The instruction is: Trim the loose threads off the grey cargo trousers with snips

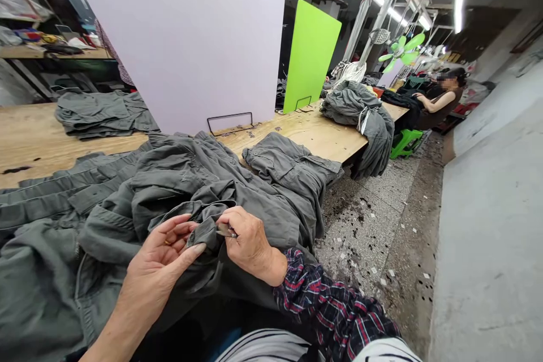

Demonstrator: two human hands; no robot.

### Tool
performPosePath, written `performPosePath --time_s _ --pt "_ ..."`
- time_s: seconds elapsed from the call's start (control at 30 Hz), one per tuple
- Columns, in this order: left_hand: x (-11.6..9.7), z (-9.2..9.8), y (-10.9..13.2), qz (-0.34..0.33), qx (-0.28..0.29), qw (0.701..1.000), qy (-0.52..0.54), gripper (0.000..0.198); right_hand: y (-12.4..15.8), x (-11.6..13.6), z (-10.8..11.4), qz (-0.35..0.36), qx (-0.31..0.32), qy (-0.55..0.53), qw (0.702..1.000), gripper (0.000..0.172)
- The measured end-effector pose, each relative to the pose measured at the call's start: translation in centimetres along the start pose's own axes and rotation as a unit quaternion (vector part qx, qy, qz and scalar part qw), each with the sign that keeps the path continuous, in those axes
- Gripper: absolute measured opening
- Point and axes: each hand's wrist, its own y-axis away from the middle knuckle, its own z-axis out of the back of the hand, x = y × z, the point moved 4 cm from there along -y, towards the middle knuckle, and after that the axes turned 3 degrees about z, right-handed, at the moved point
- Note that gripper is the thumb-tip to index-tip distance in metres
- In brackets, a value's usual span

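A grey garment [182, 186] lies bunched on the wooden table [305, 130] in front of me. My left hand [163, 263] pinches a small fold of its fabric [206, 233] between thumb and fingers. My right hand [248, 243], in a plaid sleeve, is closed on a small metal thread snipper [226, 232] whose tip touches that same fold. More of the grey cloth spreads to the left and over the table's edge.
A folded grey pile [102, 113] lies at the back left and another heap [360, 113] hangs off the far table end. A lilac divider [190, 39] and a green divider [311, 54] stand upright. A person [441, 99] sits far right. Speckled floor [373, 226] runs alongside.
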Motion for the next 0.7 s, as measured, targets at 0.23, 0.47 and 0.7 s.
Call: performPosePath --time_s 0.23,0.47,0.7 --pt "-0.2 0.3 0.4 0.047 0.065 0.995 -0.052 0.046 0.0 -1.4 1.4 -0.064 -0.014 -0.068 0.996 0.016" --pt "-0.1 0.2 -0.7 0.072 0.090 0.980 0.165 0.040 0.4 -3.3 0.9 -0.128 0.017 -0.138 0.982 0.016" --pt "-1.1 -0.8 -0.2 0.030 0.066 0.989 0.128 0.034 1.1 0.1 1.6 -0.006 -0.037 -0.002 0.999 0.022"
